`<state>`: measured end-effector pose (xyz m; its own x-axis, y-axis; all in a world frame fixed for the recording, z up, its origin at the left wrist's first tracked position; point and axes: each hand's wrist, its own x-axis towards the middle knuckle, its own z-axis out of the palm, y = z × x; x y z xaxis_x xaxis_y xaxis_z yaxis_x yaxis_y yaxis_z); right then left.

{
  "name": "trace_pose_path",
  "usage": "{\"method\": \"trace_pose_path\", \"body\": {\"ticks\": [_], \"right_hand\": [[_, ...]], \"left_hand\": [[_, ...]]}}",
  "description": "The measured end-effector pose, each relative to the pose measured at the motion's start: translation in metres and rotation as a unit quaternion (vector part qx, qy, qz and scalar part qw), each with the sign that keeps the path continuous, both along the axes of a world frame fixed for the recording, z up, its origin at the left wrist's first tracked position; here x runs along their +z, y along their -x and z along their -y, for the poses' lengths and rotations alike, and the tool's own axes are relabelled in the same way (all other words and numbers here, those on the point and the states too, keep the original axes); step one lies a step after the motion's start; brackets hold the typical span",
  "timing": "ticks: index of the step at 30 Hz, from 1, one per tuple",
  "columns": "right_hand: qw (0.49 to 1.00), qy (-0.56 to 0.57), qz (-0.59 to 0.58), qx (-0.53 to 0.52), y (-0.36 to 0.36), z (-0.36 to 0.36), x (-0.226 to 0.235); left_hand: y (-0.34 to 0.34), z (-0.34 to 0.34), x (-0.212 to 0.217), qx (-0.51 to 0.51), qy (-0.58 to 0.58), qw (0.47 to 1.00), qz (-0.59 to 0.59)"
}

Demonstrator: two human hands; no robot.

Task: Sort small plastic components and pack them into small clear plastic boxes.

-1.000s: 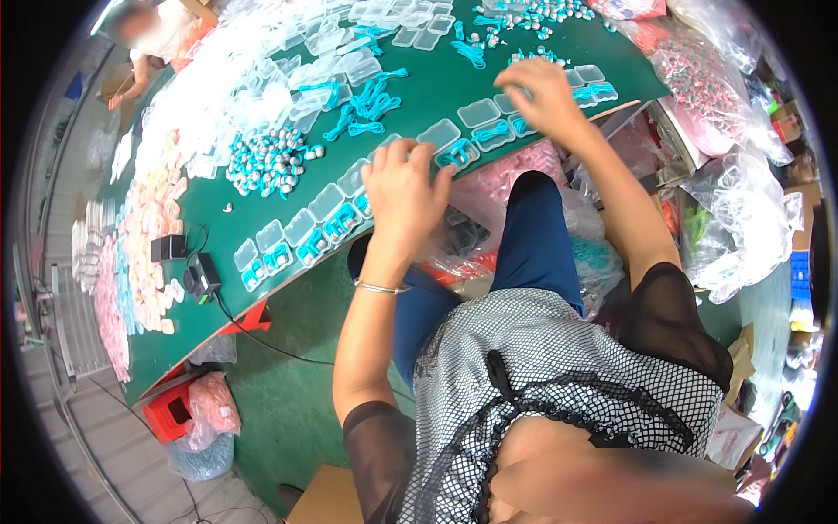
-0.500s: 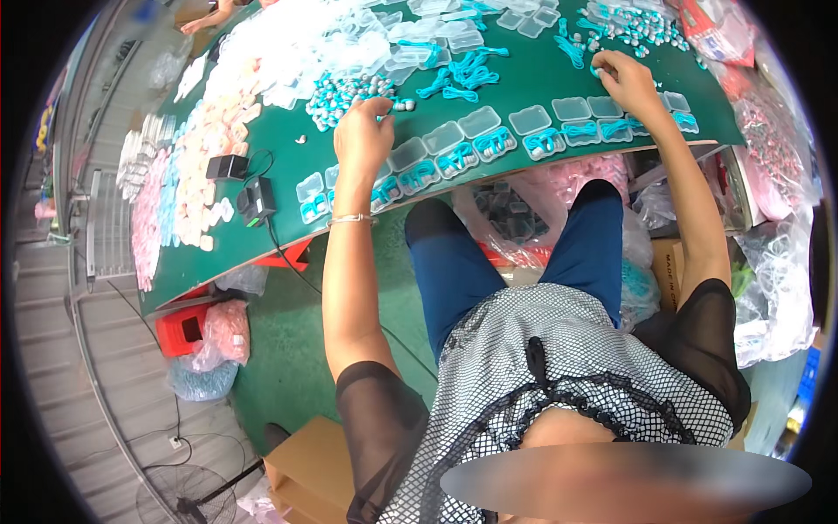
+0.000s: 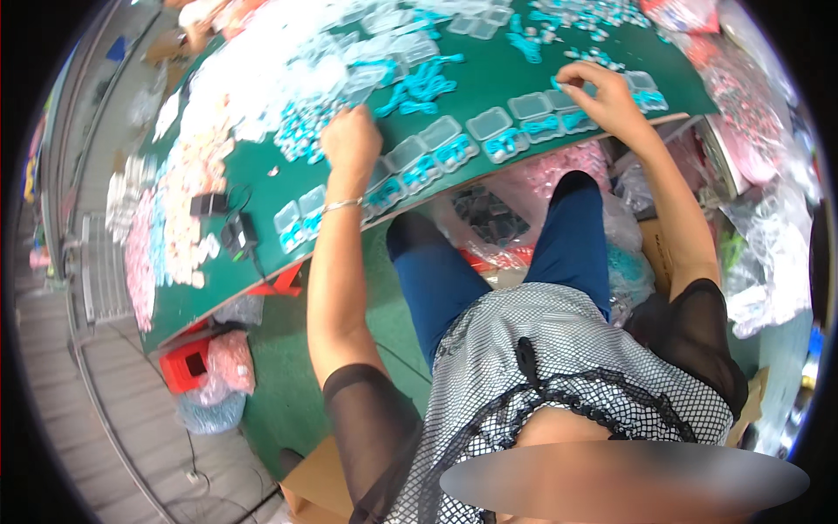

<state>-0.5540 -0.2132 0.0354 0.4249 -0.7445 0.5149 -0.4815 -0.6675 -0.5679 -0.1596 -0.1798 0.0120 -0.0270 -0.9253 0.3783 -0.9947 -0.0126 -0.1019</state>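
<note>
My left hand (image 3: 351, 140) rests knuckles-up on the green table (image 3: 262, 253), fingers curled at a heap of small blue and white pieces (image 3: 301, 131); what it holds is hidden. My right hand (image 3: 602, 92) is further right, fingers pinched together over the clear plastic cases (image 3: 532, 118) lined along the table's front edge. Several of these cases hold blue parts. Loose blue clips (image 3: 419, 83) lie between my hands.
Piles of pink and white pieces (image 3: 175, 201) cover the table's left side, with a black adapter and cable (image 3: 231, 231). Bags of pink parts (image 3: 524, 188) sit under the table by my knees. A red crate (image 3: 188, 362) stands on the floor. More bags (image 3: 768, 218) crowd the right.
My left hand has moved away from the row of cases up to the heap of small blue pieces. My right hand stays by the cases at the right. The view has shifted.
</note>
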Motion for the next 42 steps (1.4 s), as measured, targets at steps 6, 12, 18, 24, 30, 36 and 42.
{"method": "trace_pose_path", "body": {"ticks": [6,12,18,24,30,36,42], "right_hand": [[0.998,-0.044,0.04,0.006,0.02,-0.019,-0.007],[0.999,0.004,-0.007,0.054,0.009,-0.037,-0.013],[0.996,0.051,-0.067,0.008,0.0,-0.044,-0.029],[0.987,0.124,-0.096,-0.023,-0.001,-0.043,-0.036],[0.975,0.175,-0.138,-0.022,-0.006,-0.043,-0.032],[0.951,0.208,-0.227,-0.031,-0.01,-0.047,-0.017],[0.96,0.165,-0.201,-0.107,0.014,0.015,-0.015]], "left_hand": [[0.05,-0.018,0.026,-0.101,0.024,0.926,-0.363],[0.157,-0.046,0.029,-0.278,-0.014,0.862,-0.424],[0.188,-0.036,0.004,-0.321,0.048,0.907,-0.269],[0.193,-0.033,-0.003,-0.313,0.035,0.922,-0.227],[0.193,-0.036,0.0,-0.296,0.037,0.932,-0.206],[0.192,-0.038,0.003,-0.308,0.029,0.926,-0.215],[0.171,-0.044,0.017,-0.315,0.06,0.899,-0.299]]}}
